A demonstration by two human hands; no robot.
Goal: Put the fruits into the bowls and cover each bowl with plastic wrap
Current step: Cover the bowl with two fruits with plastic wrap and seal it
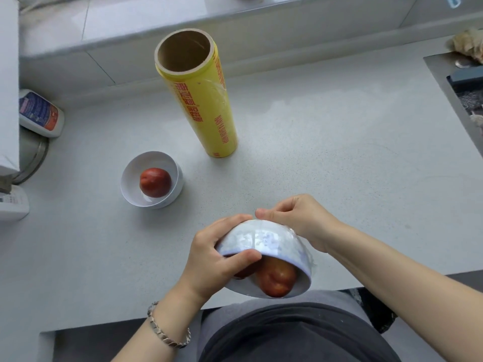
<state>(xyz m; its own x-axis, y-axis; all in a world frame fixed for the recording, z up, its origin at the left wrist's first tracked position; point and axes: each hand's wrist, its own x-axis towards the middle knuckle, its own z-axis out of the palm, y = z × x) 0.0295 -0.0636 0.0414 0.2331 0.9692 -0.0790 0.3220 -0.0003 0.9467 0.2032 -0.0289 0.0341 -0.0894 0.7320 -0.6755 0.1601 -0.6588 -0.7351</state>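
Left thumb [244, 256] pressed on rim of tilted wrapped bowl [264, 244]; left hand [209, 254] and right hand [298, 220] clasp it above counter edge [313, 158], red fruit [275, 279] inside. Second bowl [153, 178], uncovered, holds another fruit [155, 182], near upright wrap roll [198, 97].

The left hand [209, 254] hides part of the fruit [275, 279] in the tilted bowl [264, 244].

This was a home kitchen. A pale speckled countertop [313, 158] ran up to a tiled backsplash [125, 27], and a steel sink [444, 82] was set into it at the right edge. On the counter stood a roll of plastic wrap [201, 100] and a white bowl [130, 184] holding a red fruit [155, 182], with a labelled bottle [40, 113] at the left.
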